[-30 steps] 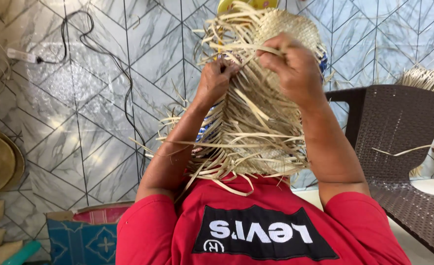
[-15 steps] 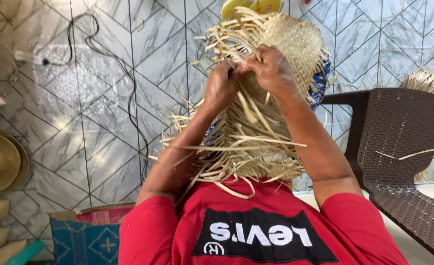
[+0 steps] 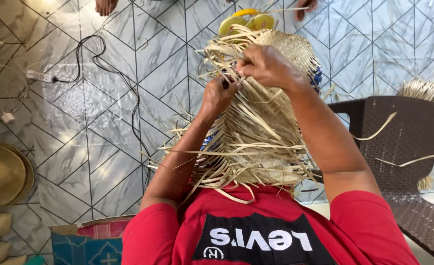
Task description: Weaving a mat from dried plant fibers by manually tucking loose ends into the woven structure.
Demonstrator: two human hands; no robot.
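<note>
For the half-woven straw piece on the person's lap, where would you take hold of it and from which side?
Probably best gripped at the tightly woven section at the far end of the straw piece, coming from the person's right side, where the right hand sits. That part looks firm; the near end is loose, splayed strips that would slip or bend.

Woven straw piece (image 3: 271, 122) on lap, hands on top; chair (image 3: 398, 142) right, hat (image 3: 3, 174) left (w/ cable (image 3: 114, 73) behind).

The half-woven piece (image 3: 261, 127) at centre was dry, matt straw strips. The floor (image 3: 94, 137) was glossy, smooth tile. At right, the brown chair (image 3: 398, 142) looked like woven plastic wicker; the shirt (image 3: 266, 230) was red cloth.
</note>
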